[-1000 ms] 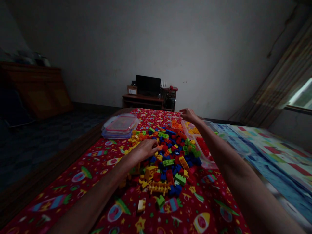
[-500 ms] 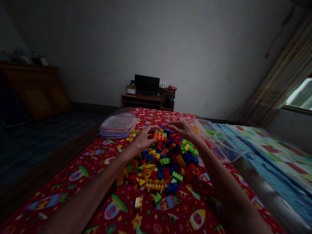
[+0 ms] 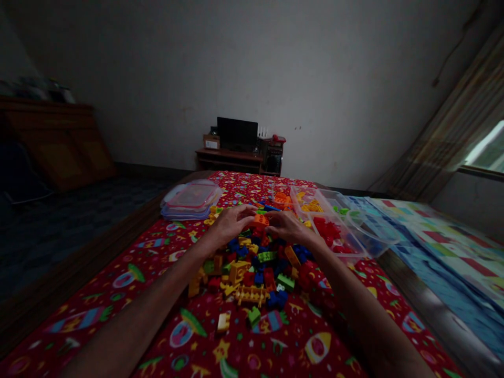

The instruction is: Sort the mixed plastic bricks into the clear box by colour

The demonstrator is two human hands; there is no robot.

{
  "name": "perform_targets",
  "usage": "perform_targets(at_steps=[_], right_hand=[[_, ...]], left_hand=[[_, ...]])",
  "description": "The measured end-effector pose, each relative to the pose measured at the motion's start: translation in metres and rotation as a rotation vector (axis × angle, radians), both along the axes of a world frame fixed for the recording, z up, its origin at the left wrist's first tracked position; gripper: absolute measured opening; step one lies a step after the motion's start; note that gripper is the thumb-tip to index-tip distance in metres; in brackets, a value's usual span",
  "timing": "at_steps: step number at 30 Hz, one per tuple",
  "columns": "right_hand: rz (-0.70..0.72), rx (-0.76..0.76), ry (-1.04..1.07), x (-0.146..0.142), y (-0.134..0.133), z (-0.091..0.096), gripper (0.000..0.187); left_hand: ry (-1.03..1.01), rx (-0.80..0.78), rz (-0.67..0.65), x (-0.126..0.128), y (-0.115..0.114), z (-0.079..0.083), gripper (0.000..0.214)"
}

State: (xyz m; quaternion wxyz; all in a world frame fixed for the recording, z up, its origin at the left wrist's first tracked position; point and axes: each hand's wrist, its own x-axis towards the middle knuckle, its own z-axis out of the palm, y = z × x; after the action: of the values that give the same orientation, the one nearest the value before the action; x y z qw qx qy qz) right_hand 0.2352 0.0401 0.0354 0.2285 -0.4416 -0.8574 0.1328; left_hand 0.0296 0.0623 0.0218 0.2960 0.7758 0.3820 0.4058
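Note:
Above a heap of mixed toy building bricks (image 3: 244, 273), an orange toy brick (image 3: 260, 221) is held between my two hands. My left hand (image 3: 233, 224) is closed on its left side, fingers curled over the top. My right hand (image 3: 287, 226) closes on the right end, with fingertips against it. Both hands partly cover the brick. Below them lie yellow, blue, red and green bricks, among them a green brick (image 3: 267, 256) and a long yellow piece (image 3: 251, 295). A pale yellow brick (image 3: 223, 322) and a small green brick (image 3: 254, 316) lie nearer me.
On the right, clear plastic boxes (image 3: 356, 247) hold bricks grouped by colour: red, yellow, orange and green. Stacked plastic lids (image 3: 191, 200) lie at the left edge of the red patterned cloth (image 3: 157, 294). A bed (image 3: 444, 236) adjoins on the right. A monitor (image 3: 237, 134) stands by the wall.
My right hand has moved left and down, from hovering apart to the orange brick's right end. My left hand keeps its hold. The boxes behind my right hand show more fully.

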Motion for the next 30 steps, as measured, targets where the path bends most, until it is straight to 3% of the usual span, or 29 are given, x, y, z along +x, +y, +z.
perform_targets(at_steps=[4,8,11,14,19,26,30], right_hand=[[-0.169,0.028,0.002,0.008,0.007,0.003,0.023],[-0.352,0.074,0.009,0.021,0.037,0.015,0.024],[-0.503,0.125,-0.036,0.032,0.066,0.027,0.021],[-0.56,0.096,-0.029,0.038,0.083,0.034,0.026],[-0.428,0.161,0.026,0.034,0.067,0.025,0.025],[-0.211,0.192,0.029,0.007,-0.001,-0.01,0.031],[0.027,0.284,-0.12,-0.013,-0.034,-0.023,0.05]], left_hand=[[0.098,0.11,0.135,-0.011,-0.001,0.014,0.03],[0.137,0.172,0.246,-0.025,0.002,0.023,0.033],[0.168,0.176,0.265,-0.028,0.004,0.023,0.034],[0.201,0.188,0.254,-0.026,0.005,0.021,0.034],[0.249,0.223,0.273,-0.029,0.006,0.019,0.033],[0.323,0.254,0.315,-0.036,0.01,0.021,0.037],[0.362,0.258,0.318,-0.045,0.009,0.022,0.042]])
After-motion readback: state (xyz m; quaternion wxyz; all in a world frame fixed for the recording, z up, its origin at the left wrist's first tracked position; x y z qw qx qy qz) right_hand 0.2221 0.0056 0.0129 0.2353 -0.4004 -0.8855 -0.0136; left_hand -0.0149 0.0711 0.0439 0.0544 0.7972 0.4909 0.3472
